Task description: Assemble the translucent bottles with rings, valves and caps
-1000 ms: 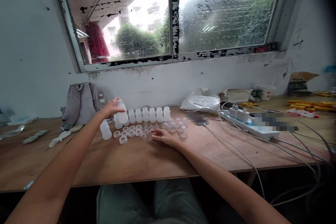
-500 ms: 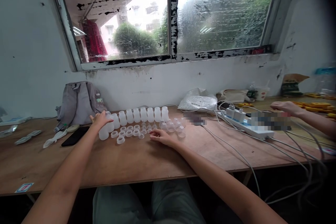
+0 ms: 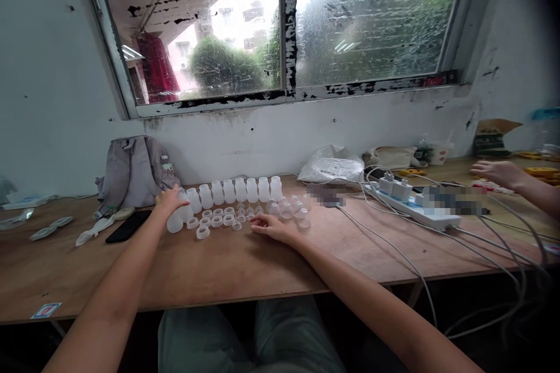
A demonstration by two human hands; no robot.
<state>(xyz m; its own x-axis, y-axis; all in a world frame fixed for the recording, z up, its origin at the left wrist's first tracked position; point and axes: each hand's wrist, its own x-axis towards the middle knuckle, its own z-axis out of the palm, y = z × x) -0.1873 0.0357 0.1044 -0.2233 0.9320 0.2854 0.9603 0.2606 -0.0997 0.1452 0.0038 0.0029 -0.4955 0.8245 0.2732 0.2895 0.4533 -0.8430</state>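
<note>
My left hand (image 3: 170, 200) rests closed over the top of a small translucent white bottle (image 3: 184, 211) at the left end of a row of bottles (image 3: 238, 189) standing on the wooden table (image 3: 245, 268). Another bottle (image 3: 174, 221) stands just in front of that hand. White rings (image 3: 217, 220) and clear caps (image 3: 289, 207) lie in front of the row. My right hand (image 3: 271, 226) lies flat on the table beside the caps, fingers loosely spread, holding nothing.
A grey backpack (image 3: 133, 172) leans on the wall at left, with a black phone (image 3: 128, 225) near it. A plastic bag (image 3: 332, 168), a white power strip (image 3: 415, 204) with cables, and another person's hand (image 3: 496, 172) are at right.
My left hand brought a raised bottle down to the left end of the row and stays on it. Another person's hand has come into view at the far right.
</note>
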